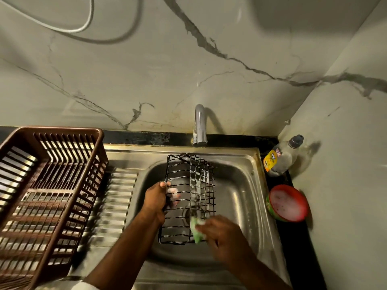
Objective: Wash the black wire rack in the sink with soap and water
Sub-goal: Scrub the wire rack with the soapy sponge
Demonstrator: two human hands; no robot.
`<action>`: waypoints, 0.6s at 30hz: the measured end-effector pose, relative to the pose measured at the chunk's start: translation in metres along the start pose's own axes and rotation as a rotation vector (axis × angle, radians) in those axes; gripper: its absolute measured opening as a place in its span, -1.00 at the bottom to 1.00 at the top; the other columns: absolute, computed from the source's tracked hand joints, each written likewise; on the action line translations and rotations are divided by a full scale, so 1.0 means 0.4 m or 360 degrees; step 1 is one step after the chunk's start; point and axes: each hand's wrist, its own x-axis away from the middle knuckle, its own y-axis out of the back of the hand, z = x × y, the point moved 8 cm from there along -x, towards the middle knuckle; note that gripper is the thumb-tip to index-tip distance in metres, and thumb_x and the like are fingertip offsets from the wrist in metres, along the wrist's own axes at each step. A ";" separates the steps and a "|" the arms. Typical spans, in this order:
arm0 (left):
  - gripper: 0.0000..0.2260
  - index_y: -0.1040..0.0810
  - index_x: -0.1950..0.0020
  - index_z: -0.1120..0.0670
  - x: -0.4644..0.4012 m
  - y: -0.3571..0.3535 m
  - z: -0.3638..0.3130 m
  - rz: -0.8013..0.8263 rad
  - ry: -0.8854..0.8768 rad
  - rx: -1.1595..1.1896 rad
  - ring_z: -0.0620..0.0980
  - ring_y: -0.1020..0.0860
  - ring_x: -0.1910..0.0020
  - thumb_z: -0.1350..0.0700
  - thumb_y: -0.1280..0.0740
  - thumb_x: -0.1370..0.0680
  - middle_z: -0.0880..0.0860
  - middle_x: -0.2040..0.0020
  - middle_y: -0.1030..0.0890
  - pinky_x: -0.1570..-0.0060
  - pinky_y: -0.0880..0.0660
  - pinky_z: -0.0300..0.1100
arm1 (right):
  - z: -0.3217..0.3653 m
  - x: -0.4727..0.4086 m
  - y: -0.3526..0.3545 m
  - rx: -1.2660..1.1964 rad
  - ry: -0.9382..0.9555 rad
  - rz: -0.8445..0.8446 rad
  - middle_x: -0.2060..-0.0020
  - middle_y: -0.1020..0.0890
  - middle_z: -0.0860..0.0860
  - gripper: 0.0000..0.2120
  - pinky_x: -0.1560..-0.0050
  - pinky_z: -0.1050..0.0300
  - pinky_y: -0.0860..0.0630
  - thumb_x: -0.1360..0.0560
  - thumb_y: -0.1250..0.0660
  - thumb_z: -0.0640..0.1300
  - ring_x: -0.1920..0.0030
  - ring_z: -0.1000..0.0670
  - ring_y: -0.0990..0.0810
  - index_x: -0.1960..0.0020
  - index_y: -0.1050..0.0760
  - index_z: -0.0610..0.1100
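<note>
Gripping the black wire rack (pixel 189 197) by its left edge with my left hand (pixel 156 200), I hold a green sponge (pixel 196 231) closed in my right hand (pixel 224 235) against its near end. Rack stands soapy inside the steel sink (pixel 240 197); marble walls close behind and right.
</note>
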 end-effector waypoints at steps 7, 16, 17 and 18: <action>-0.72 -0.48 0.11 0.06 0.009 -0.022 -0.010 0.0001 -0.0082 -0.0083 -0.10 -0.35 0.47 0.23 -0.05 -0.69 -0.03 0.41 -0.45 0.51 -0.34 -0.26 | -0.162 0.012 0.099 -0.0445 -0.0812 -0.0468 0.10 -0.72 0.16 -0.62 0.26 0.42 -0.54 -0.47 -0.48 -0.31 0.18 0.24 -0.67 -0.14 -0.63 0.11; -0.76 -0.54 0.08 0.08 0.002 -0.007 -0.012 -0.0293 -0.0043 -0.0047 -0.10 -0.34 0.52 0.23 -0.11 -0.65 0.04 0.32 -0.58 0.46 -0.35 -0.21 | -0.006 -0.031 0.044 0.0154 -0.0230 -0.0384 0.04 -0.74 -0.03 -0.70 0.13 0.21 -0.68 -0.45 -0.47 -0.27 0.12 0.07 -0.70 -0.18 -0.65 -0.13; -0.76 -0.54 0.07 0.09 -0.002 0.004 -0.020 -0.0304 -0.0061 -0.0069 -0.08 -0.34 0.50 0.24 -0.11 -0.65 0.05 0.31 -0.58 0.48 -0.35 -0.22 | 0.002 -0.011 0.027 0.0158 -0.0157 -0.0244 0.03 -0.75 0.00 -0.73 0.10 0.23 -0.67 -0.49 -0.40 -0.21 0.11 0.10 -0.71 -0.18 -0.65 -0.10; -0.76 -0.54 0.06 0.11 -0.002 0.012 -0.027 -0.0301 -0.0084 -0.0090 -0.05 -0.35 0.49 0.25 -0.10 -0.65 0.06 0.32 -0.57 0.50 -0.36 -0.23 | -0.009 0.011 0.011 0.0090 -0.0172 -0.0105 -0.01 -0.74 0.04 -0.72 0.03 0.28 -0.65 -0.52 -0.35 -0.17 0.08 0.15 -0.70 -0.21 -0.64 -0.05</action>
